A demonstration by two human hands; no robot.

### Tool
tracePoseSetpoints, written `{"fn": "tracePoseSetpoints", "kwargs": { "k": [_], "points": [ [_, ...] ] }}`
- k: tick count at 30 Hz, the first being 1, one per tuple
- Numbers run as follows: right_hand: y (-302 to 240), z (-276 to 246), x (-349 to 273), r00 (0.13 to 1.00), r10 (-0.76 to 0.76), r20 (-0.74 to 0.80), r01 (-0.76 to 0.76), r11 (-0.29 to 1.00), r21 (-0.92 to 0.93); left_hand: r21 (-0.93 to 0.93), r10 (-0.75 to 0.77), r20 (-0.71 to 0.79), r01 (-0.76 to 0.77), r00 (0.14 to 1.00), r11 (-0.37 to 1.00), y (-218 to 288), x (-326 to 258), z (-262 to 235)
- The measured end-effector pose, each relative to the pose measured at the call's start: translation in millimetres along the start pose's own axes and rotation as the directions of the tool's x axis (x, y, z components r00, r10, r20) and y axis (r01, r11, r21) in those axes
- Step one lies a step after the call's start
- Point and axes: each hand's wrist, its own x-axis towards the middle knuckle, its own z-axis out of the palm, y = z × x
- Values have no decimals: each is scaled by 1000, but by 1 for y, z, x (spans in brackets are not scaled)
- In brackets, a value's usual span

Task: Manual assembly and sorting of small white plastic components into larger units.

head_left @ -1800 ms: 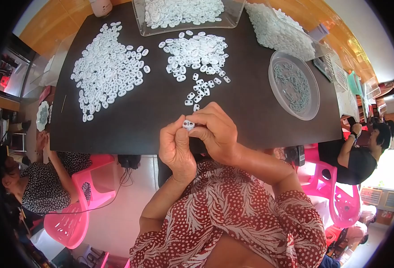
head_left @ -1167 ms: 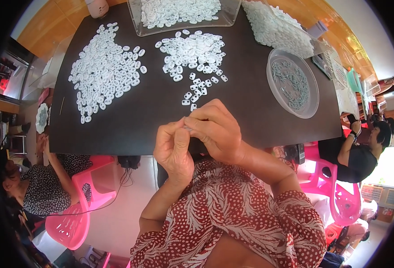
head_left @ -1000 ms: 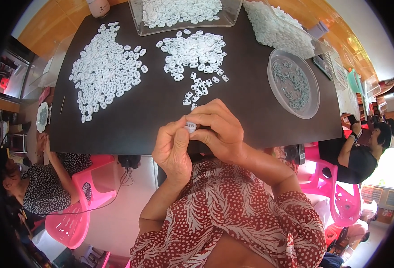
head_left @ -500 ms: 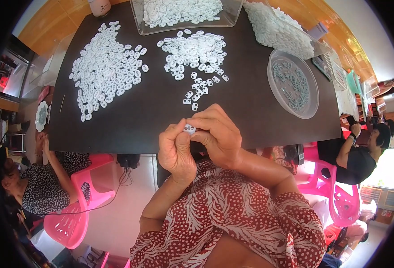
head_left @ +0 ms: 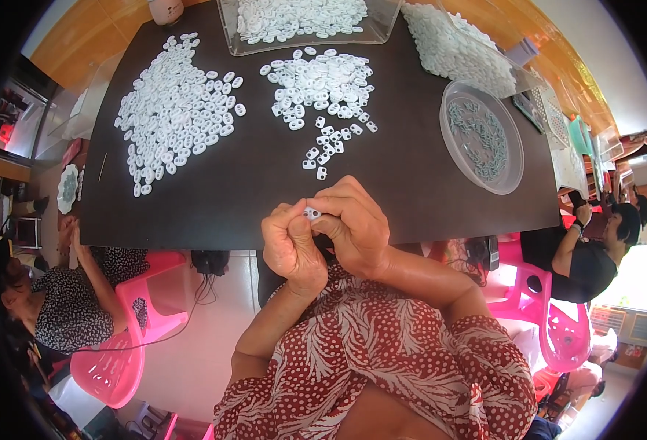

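White pc (head_left: 312,213), small, holed, sits betw. both sets of fingertips, over mid of table's (head_left: 221,187) near edge; height above top: can't tell. L hand (head_left: 291,240) pinches it from L, thumb vs. index; R hand (head_left: 356,229) same from R. Both touch it, so neither nearer. Long axis unclear, ends under fingers; dark hole shows on its R side. Loose pcs (head_left: 326,147) lie just beyond R hand, twd far edge; mid pile (head_left: 323,82) behind them. L pile (head_left: 177,110) twd L edge, well apart from L hand. Clear tray (head_left: 238,52) w/ more white pcs at far edge; round tub (head_left: 516,165) w/ grey-green bits nr R edge.
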Motion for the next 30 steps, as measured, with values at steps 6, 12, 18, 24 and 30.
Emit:
{"fn": "tracePoseSetpoints", "kwargs": {
  "k": [6,12,18,24,30],
  "points": [
    [0,-8,8,1000,-28,13,28,999,-39,142,9,-5,-8,1000,990,3,4,5],
    [-3,-21,14,981,192,21,-193,981,34,168,-195,64,182,979,969,19,9,6],
    [8,-71,41,905,423,-45,-425,895,-133,102,-338,276,322,900,941,44,28,8],
    [77,-180,156,944,100,-314,-267,789,-553,-361,51,791,398,609,843,113,69,10],
    [118,-226,211,966,10,-257,-233,459,-858,-453,238,889,672,393,586,160,76,34]
  ]
}}
